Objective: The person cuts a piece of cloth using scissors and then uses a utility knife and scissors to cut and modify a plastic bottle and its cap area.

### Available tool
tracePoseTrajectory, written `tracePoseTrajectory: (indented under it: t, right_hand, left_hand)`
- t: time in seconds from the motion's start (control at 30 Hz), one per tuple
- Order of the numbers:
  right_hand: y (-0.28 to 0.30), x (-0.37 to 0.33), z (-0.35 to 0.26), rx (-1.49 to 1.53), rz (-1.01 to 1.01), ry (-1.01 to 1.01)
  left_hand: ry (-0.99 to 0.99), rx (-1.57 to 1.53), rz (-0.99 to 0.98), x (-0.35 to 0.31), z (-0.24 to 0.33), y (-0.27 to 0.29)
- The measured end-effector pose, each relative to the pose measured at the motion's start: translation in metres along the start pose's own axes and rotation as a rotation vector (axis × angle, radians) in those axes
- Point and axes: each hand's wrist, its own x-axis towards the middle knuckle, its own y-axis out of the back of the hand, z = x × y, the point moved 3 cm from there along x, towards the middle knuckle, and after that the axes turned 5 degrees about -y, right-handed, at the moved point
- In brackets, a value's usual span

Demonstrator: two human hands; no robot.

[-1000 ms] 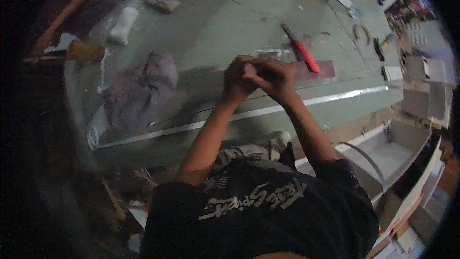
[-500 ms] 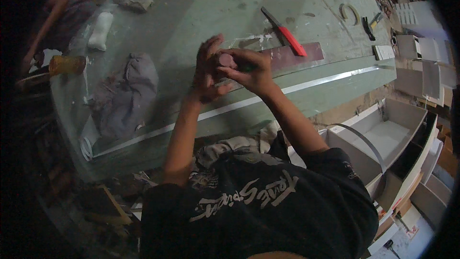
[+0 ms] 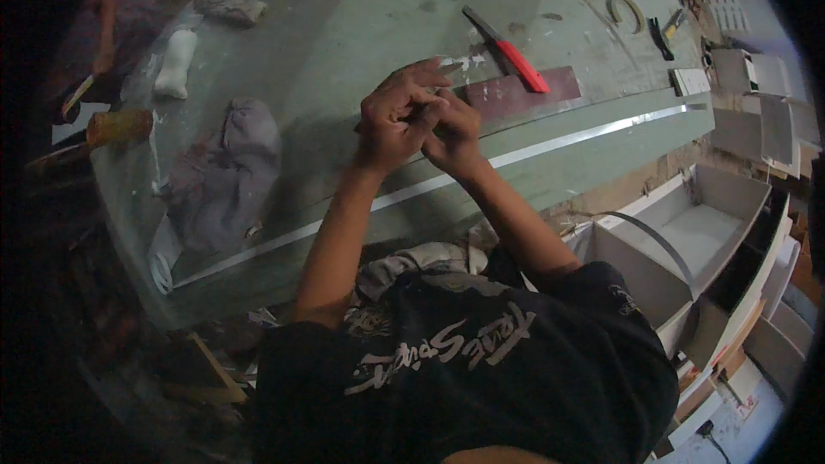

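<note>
My left hand (image 3: 397, 119) and my right hand (image 3: 455, 135) meet over the table, fingers bent and closed together. What they hold, if anything, is hidden between the fingers. Just beyond them a flat dull-purple strip (image 3: 526, 93) lies on the green tabletop (image 3: 361, 43). Resting partly on it is a red-handled knife (image 3: 522, 66), its dark blade pointing away to the left. Nearer to me, a long thin silvery-white strip (image 3: 550, 148) runs across the table below my hands.
A grey cloth bundle (image 3: 230, 176) and a white wrapped bundle (image 3: 176, 64) lie at left, near an amber roll (image 3: 120, 127). Pliers (image 3: 660, 39) and a curved tan piece (image 3: 634, 15) lie far right. White open boxes (image 3: 700, 223) stand right. Another person's arm (image 3: 106, 34) shows far left.
A round, dull-pink end that showed between my hands is now hidden. My left hand has turned and curled over, and the right fingers have drawn in against it.
</note>
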Motion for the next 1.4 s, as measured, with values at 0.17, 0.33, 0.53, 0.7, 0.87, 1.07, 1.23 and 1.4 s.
tracePoseTrajectory:
  t: [0.17,0.33,0.53,0.7,0.87,1.07,1.23,1.4]
  right_hand:
    - [0.000,-0.006,-0.012,0.066,0.098,-0.225]
    - [-0.004,-0.014,-0.016,0.260,0.147,-0.484]
    - [-0.003,-0.016,-0.015,0.338,0.145,-0.556]
    - [-0.001,-0.013,-0.017,0.275,0.067,-0.531]
    - [0.030,-0.020,-0.013,0.347,0.024,-0.625]
    - [0.044,0.010,-0.050,0.430,0.063,-0.827]
    - [0.042,0.041,-0.119,0.398,-0.135,-0.365]
    - [0.047,0.052,-0.144,0.323,-0.184,-0.107]
  left_hand:
    - [0.224,-0.289,0.082,-0.009,-0.007,-0.006]
    - [0.321,-0.361,0.070,-0.013,-0.008,-0.004]
    - [0.280,-0.394,0.080,-0.014,-0.016,-0.002]
    - [0.197,-0.215,0.008,-0.020,-0.035,0.006]
    - [0.356,-0.221,0.025,-0.014,-0.021,0.008]
    - [0.205,-0.018,0.075,-0.018,-0.025,0.003]
    - [0.262,-0.054,0.016,-0.016,-0.025,0.000]
    - [0.460,-0.306,0.105,-0.027,-0.038,-0.003]
